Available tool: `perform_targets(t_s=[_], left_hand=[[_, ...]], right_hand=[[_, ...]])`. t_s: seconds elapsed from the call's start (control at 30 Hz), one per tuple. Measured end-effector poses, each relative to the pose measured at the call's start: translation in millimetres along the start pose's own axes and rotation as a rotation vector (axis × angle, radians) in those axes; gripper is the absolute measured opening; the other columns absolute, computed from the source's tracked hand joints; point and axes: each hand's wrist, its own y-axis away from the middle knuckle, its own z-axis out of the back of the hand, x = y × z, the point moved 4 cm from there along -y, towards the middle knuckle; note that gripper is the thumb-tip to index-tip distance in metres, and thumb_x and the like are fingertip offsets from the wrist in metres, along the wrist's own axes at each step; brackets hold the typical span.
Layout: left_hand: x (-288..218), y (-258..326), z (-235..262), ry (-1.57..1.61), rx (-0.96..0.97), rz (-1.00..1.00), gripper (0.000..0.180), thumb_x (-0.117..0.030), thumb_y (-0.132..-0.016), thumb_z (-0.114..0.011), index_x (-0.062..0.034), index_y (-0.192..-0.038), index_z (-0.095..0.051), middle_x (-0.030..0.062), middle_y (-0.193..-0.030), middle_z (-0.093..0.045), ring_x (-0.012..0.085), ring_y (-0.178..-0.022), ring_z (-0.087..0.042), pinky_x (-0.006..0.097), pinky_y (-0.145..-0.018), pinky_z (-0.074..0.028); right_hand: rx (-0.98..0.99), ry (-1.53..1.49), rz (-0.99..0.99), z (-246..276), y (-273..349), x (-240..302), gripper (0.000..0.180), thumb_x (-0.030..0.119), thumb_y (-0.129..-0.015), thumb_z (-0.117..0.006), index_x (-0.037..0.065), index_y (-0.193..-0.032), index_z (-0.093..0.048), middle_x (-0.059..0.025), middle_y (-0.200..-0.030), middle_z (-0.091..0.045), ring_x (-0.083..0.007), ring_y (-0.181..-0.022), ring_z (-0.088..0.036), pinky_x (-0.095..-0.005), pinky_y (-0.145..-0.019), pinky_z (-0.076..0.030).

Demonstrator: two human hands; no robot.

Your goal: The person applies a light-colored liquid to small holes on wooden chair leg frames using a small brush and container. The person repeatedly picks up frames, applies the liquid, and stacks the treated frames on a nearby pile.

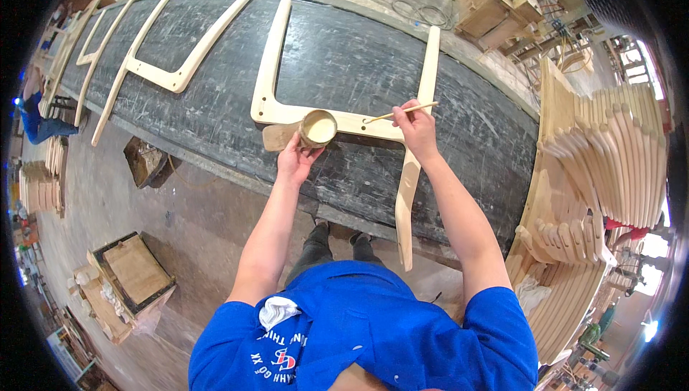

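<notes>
My left hand [296, 160] is wrapped round a small round container [319, 128] of pale cream liquid, tilted toward me, at the near edge of a wooden chair-side frame. A flat tan piece [278, 137] shows beside the container; whether the hand holds it too, I cannot tell. Pinched in my right hand [416, 131] is a thin wooden stick [402, 113]. Its tip reaches down to the crossbar of the wooden frame [344, 120], close to a dark hole. The frame lies flat on the dark table, one long leg [406, 208] jutting past the near edge.
More wooden frames [154, 72] lie along the black, scuffed table [344, 46] to the left. Curved wooden parts [610, 154] stand stacked at the right. A box-like stool [136, 272] stands on the floor at lower left. Another person [44, 115] is at the far left.
</notes>
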Motion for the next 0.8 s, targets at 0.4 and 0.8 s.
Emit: perform_targets(t_s=[0.4, 0.8], left_hand=[[-16, 25, 49, 0.035, -0.026, -0.076, 0.035, -0.025, -0.096, -0.043, -0.0064, -0.125, -0.046, 0.0091, -0.126, -0.049, 0.0259, -0.114, -0.049, 0.051, -0.092, -0.046], [-4, 33, 45, 0.026, 0.003, -0.086, 0.035, -0.025, -0.097, -0.041, -0.0052, -0.125, -0.045, 0.0090, -0.125, -0.049, 0.0254, -0.115, -0.048, 0.050, -0.093, -0.045]], right_hand=[[0.179, 0.238, 0.150, -29, -8, -16, 0.019, 0.015, -0.085, -0.063, 0.001, -0.079, -0.052, -0.0095, -0.061, -0.048, -0.0153, -0.055, -0.044, -0.0288, -0.054, -0.039], [0.390, 0.382, 0.330, -26, -27, -11, 0.005, 0.009, -0.082, -0.062, 0.006, -0.083, -0.059, -0.0089, -0.077, -0.058, -0.0237, -0.071, -0.059, -0.0337, -0.064, -0.047]])
